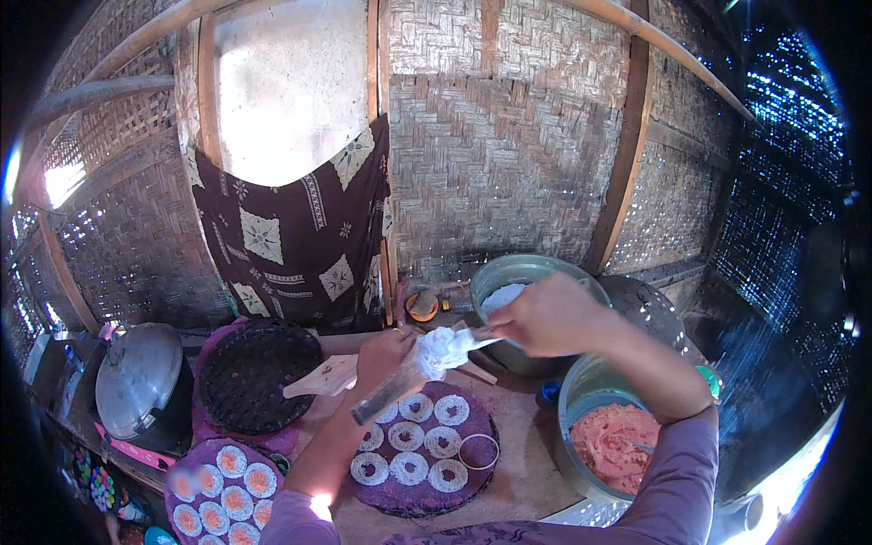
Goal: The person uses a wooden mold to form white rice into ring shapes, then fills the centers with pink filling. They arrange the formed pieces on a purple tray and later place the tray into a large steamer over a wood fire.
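My left hand (pixel 385 356) is closed around a wooden press-like tool (pixel 322 376) with a paddle-shaped handle and a greyish trough-like piece (pixel 391 396). White dough (pixel 441 351) is heaped at its upper end. My right hand (pixel 552 316) grips a slim utensil (pixel 483 335) that touches this dough; its exact kind is partly hidden. Below them, a round purple-covered tray (pixel 422 497) carries several white dough rings and a thin hoop (pixel 479 451) at its right. Behind my right hand stands a green basin (pixel 581 272) with white dough inside.
At the right, another basin (pixel 565 427) holds pink-orange filling (pixel 610 440). A tray of filled rings (pixel 232 461) lies lower left. A dark woven tray (pixel 259 374) and a lidded metal pot (pixel 139 377) stand left. A small orange bowl (pixel 422 307) sits near the woven wall (pixel 509 163).
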The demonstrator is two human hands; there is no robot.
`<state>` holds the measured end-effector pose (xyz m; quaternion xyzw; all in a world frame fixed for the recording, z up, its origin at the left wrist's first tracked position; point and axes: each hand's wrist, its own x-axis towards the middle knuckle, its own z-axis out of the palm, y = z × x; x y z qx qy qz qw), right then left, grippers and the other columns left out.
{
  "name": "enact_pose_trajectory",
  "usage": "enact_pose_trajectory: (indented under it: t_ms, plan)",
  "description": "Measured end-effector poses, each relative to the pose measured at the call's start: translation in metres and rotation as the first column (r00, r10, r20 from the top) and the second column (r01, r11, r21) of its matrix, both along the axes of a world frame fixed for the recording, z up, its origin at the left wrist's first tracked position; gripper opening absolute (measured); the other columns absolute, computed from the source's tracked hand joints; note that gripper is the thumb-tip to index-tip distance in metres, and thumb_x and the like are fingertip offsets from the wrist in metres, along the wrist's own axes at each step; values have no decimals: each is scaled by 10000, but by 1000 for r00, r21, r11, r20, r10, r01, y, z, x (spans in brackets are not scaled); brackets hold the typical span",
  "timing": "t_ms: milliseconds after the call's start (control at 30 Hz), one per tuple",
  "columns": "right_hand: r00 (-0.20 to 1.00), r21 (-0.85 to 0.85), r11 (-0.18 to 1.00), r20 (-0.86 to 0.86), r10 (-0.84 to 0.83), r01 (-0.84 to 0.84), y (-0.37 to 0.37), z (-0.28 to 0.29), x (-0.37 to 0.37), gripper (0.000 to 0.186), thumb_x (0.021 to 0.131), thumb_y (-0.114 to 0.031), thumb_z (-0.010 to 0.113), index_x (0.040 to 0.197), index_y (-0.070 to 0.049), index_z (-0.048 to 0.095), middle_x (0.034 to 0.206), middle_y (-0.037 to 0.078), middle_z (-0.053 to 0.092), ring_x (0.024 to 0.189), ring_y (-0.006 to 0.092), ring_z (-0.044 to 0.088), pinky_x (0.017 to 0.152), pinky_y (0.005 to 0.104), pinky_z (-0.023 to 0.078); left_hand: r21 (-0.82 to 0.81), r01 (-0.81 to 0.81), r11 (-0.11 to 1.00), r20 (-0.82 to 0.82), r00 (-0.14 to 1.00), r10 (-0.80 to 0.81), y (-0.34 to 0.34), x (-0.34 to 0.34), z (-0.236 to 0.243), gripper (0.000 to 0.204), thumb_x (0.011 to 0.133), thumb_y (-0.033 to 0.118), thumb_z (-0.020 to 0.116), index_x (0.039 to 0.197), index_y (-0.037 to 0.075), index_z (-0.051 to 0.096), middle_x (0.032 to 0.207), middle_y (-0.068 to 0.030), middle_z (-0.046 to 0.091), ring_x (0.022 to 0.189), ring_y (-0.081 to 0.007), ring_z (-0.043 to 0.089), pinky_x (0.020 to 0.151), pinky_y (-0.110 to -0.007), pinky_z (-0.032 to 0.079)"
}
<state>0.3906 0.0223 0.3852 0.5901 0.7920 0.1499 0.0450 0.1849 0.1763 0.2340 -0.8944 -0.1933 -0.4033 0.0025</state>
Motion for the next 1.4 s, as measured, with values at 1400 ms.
enact_pose_trajectory:
  t_ms: [1400]
  plan:
    - [53, -198, 975, -978, -204, 106, -26, -171, -59, 379, 952, -123, 509, 1330, -115, 541, 937, 206, 670, 838, 375, 659, 743, 400, 516, 59, -291, 955, 129, 951, 282, 25, -26, 10, 202, 707, 244, 708, 827, 91, 654, 823, -126, 661, 810, -337, 657, 701, -429, 528]
